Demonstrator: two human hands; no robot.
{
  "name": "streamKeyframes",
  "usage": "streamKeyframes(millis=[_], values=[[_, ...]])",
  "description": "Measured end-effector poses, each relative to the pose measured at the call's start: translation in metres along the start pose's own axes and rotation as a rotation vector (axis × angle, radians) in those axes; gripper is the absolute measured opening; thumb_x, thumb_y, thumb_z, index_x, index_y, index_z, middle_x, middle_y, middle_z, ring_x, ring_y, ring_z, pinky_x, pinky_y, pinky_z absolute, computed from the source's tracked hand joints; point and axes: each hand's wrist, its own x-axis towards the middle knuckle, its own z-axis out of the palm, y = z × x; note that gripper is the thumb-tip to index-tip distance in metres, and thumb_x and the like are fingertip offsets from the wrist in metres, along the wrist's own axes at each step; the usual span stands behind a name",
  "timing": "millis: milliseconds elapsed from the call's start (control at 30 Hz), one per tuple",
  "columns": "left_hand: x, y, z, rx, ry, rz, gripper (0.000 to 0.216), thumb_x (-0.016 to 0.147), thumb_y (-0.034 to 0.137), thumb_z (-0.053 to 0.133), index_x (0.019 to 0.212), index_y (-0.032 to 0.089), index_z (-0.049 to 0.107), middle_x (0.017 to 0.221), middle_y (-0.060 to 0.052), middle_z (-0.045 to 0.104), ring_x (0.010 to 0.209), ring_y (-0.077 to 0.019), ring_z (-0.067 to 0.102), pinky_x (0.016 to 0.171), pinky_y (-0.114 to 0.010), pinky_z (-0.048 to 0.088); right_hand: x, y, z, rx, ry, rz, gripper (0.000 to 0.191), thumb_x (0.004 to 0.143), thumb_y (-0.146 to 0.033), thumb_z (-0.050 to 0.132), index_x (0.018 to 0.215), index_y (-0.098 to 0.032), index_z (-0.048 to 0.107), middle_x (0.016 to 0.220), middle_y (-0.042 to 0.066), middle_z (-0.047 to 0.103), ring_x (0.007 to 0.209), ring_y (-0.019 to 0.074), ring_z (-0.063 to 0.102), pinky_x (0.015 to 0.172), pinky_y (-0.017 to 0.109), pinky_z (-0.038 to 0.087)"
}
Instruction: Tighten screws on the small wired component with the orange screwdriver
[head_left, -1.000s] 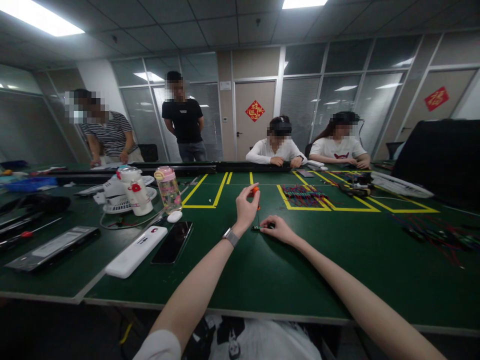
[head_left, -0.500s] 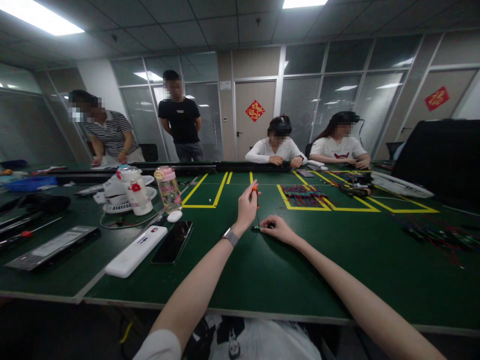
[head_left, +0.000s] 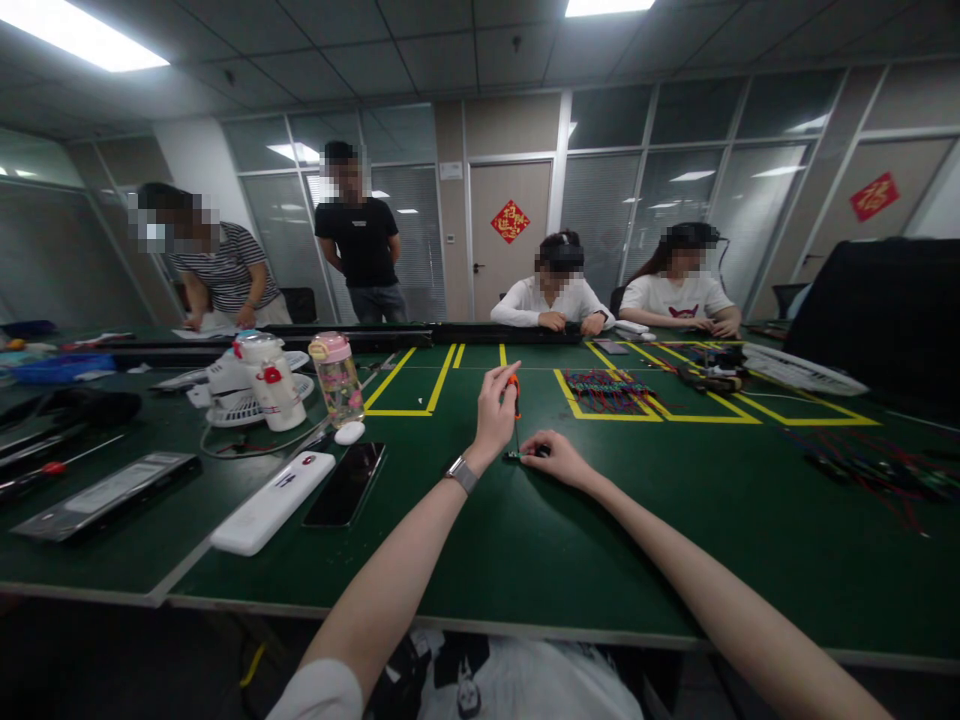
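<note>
My left hand (head_left: pixel 495 412) is closed around the orange handle of a screwdriver (head_left: pixel 517 395), held upright. Its thin shaft runs down to a small green circuit board (head_left: pixel 512 457) on the table. My right hand (head_left: pixel 556 459) pinches the board's right edge from the side, fingers curled close to the tabletop. A small dark part shows beneath the right hand, too small to name. Where the screwdriver tip meets the board is too fine to make out.
Left of my arms lie a black phone (head_left: pixel 346 485), a white power bank (head_left: pixel 274 503) and a pink-lidded bottle (head_left: pixel 337 380). Several wired boards (head_left: pixel 609 391) lie inside yellow tape at the right, with more wires (head_left: pixel 892 470) farther right. Several people are across the table.
The fingers of my left hand have shifted slightly on the screwdriver handle, which stands a touch farther right. My right hand and the board stay in place.
</note>
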Motion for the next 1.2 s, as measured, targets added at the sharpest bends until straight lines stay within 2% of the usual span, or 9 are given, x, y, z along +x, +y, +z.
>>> streamKeyframes(millis=[100, 167, 333, 400, 567, 733, 900, 1033, 1200], values=[[0.000, -0.004, 0.002, -0.108, -0.037, -0.026, 0.039, 0.092, 0.015, 0.037, 0.127, 0.023, 0.053, 0.121, -0.007, 0.056, 0.100, -0.0147, 0.059, 0.090, -0.029, 0.045, 0.000, 0.001, 0.001, -0.005, 0.008, -0.003, 0.016, 0.071, -0.026, 0.066, 0.082, -0.017, 0.073, 0.075, 0.004, 0.065, 0.076, 0.0183, 0.058, 0.075, 0.030, 0.044], [0.000, -0.004, 0.003, -0.120, -0.040, -0.038, 0.038, 0.091, 0.017, 0.041, 0.127, 0.022, 0.052, 0.114, -0.007, 0.058, 0.088, -0.0133, 0.061, 0.083, -0.027, 0.047, 0.001, 0.003, 0.002, -0.007, 0.014, -0.007, 0.015, 0.070, -0.026, 0.067, 0.081, -0.017, 0.073, 0.075, 0.003, 0.065, 0.076, 0.0184, 0.057, 0.076, 0.031, 0.044], [-0.001, 0.003, 0.001, 0.083, 0.050, 0.010, 0.028, 0.082, 0.024, 0.060, 0.110, 0.021, 0.064, 0.091, -0.004, 0.055, 0.081, -0.0141, 0.054, 0.081, -0.027, 0.045, 0.001, 0.004, 0.002, -0.001, 0.010, -0.013, 0.015, 0.070, -0.026, 0.067, 0.081, -0.017, 0.073, 0.074, 0.003, 0.064, 0.075, 0.0183, 0.057, 0.075, 0.030, 0.044], [0.000, 0.005, 0.000, 0.078, 0.039, 0.003, 0.027, 0.084, 0.024, 0.058, 0.110, 0.021, 0.064, 0.094, -0.004, 0.054, 0.083, -0.0141, 0.054, 0.082, -0.027, 0.045, 0.001, 0.004, 0.001, -0.001, 0.005, -0.015, 0.015, 0.071, -0.026, 0.066, 0.081, -0.017, 0.073, 0.075, 0.003, 0.065, 0.075, 0.0181, 0.058, 0.074, 0.030, 0.044], [0.000, 0.000, 0.001, -0.053, -0.023, 0.021, 0.036, 0.091, 0.017, 0.040, 0.122, 0.023, 0.057, 0.116, -0.006, 0.057, 0.107, -0.0162, 0.053, 0.095, -0.030, 0.041, 0.001, 0.004, 0.001, -0.012, 0.001, -0.009, 0.017, 0.072, -0.027, 0.066, 0.083, -0.018, 0.073, 0.076, 0.004, 0.066, 0.077, 0.0188, 0.058, 0.075, 0.030, 0.044], [-0.001, -0.007, 0.005, -0.132, -0.040, -0.053, 0.039, 0.092, 0.016, 0.034, 0.127, 0.023, 0.052, 0.118, -0.007, 0.059, 0.090, -0.0138, 0.062, 0.083, -0.028, 0.048, 0.000, 0.001, 0.000, -0.017, 0.006, -0.009, 0.016, 0.071, -0.027, 0.066, 0.082, -0.017, 0.073, 0.075, 0.003, 0.065, 0.076, 0.0184, 0.058, 0.075, 0.030, 0.044], [-0.002, -0.005, 0.005, 0.017, 0.022, -0.013, 0.034, 0.088, 0.025, 0.052, 0.121, 0.023, 0.056, 0.099, -0.005, 0.059, 0.079, -0.0133, 0.057, 0.078, -0.027, 0.047, -0.001, -0.003, -0.001, -0.012, 0.005, -0.002, 0.016, 0.071, -0.026, 0.066, 0.082, -0.016, 0.073, 0.075, 0.004, 0.064, 0.075, 0.0181, 0.057, 0.073, 0.030, 0.044], [-0.002, 0.002, 0.002, 0.136, 0.076, 0.009, 0.028, 0.085, 0.030, 0.058, 0.111, 0.022, 0.063, 0.095, -0.004, 0.051, 0.083, -0.0141, 0.054, 0.082, -0.028, 0.046, 0.000, 0.001, 0.000, -0.007, 0.005, -0.011, 0.016, 0.071, -0.025, 0.066, 0.082, -0.016, 0.073, 0.075, 0.004, 0.065, 0.075, 0.0182, 0.057, 0.073, 0.030, 0.044], [0.000, 0.004, 0.001, 0.076, 0.044, 0.031, 0.032, 0.093, 0.022, 0.039, 0.118, 0.020, 0.060, 0.115, -0.009, 0.054, 0.107, -0.0163, 0.054, 0.097, -0.031, 0.041, 0.001, 0.004, 0.002, -0.004, -0.001, -0.028, 0.016, 0.072, -0.026, 0.066, 0.083, -0.017, 0.073, 0.076, 0.004, 0.065, 0.076, 0.0181, 0.058, 0.074, 0.030, 0.044]])
